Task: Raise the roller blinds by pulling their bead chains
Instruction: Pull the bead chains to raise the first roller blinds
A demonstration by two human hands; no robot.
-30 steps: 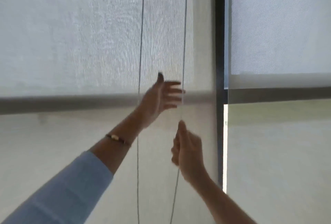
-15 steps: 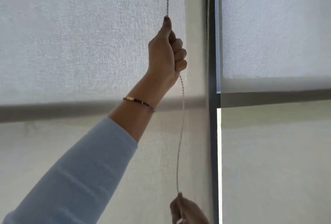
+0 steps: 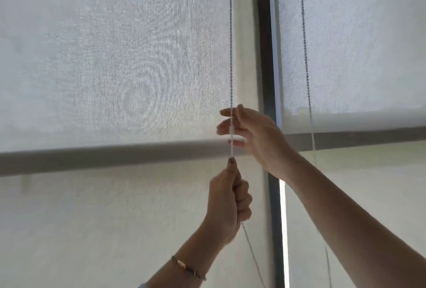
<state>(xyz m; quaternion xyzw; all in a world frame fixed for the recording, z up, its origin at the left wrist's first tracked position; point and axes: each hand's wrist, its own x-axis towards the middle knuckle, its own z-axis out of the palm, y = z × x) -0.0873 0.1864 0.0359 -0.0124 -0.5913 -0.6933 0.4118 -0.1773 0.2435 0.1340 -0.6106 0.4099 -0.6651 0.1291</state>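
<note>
Fisted around the bead chain (image 3: 231, 57) at frame centre, the left hand (image 3: 228, 204) keeps a firm grip below its white connector (image 3: 232, 136), while the right hand (image 3: 251, 135) hovers open-fingered beside it; thin, limp and likely slippery, the chain seems best pinched between beads.

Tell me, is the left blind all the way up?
No, partly raised. The left blind still covers the upper window; its bottom bar hangs at hand height.

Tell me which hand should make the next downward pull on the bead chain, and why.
Probably the right. The right hand is open beside the bead chain, above the left, with room to travel down. The left hand is fisted on the chain lower down, below the blind's bottom bar.
</note>
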